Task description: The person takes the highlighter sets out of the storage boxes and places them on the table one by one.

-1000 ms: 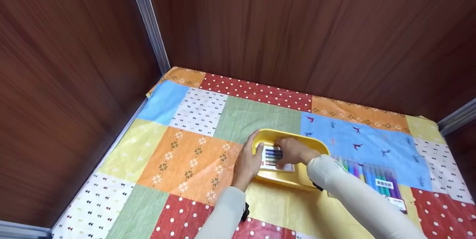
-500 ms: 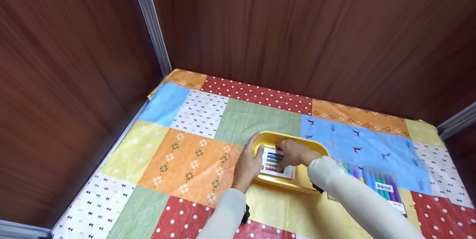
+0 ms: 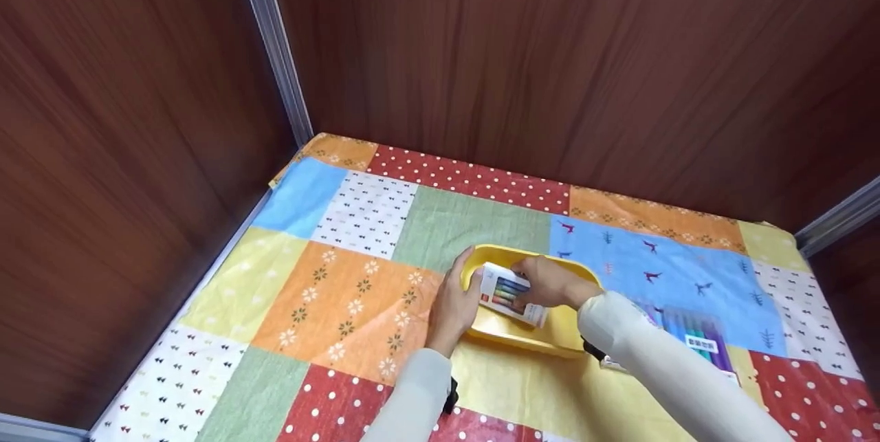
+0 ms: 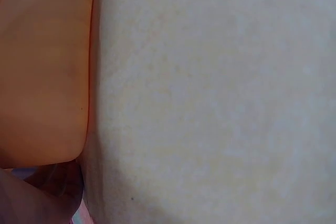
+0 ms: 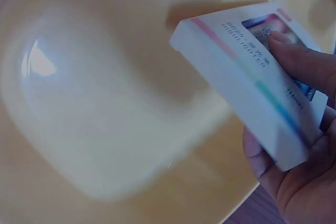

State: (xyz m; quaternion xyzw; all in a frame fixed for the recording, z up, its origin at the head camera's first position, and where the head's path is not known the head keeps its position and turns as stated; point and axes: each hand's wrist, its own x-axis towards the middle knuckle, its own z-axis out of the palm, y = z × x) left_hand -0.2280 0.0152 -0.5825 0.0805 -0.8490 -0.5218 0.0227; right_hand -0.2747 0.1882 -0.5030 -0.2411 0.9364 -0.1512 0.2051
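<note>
A white highlighter box (image 3: 505, 296) with a window showing coloured highlighters is held in my right hand (image 3: 550, 284). In the right wrist view the thumb lies over the window of the box (image 5: 226, 69), the fingers support it from beneath, and it tilts above the tray floor. Beneath it stands a yellow plastic tray (image 3: 567, 328). My left hand (image 3: 454, 301) grips the tray's left end, thumb over the rim and fingers outside. In the left wrist view the tray wall (image 4: 42, 66) looks orange, with part of a hand (image 4: 47, 198) below it.
A clear pack of coloured markers (image 3: 698, 339) lies right of the tray, partly hidden by my right sleeve (image 3: 660, 352). A patchwork cloth (image 3: 357, 291) covers the table. Dark wood panels (image 3: 440, 71) stand behind and at the left.
My right hand has raised and tilted the highlighter box off the tray floor, where it lay flatter before. The left hand stays at the tray's left end.
</note>
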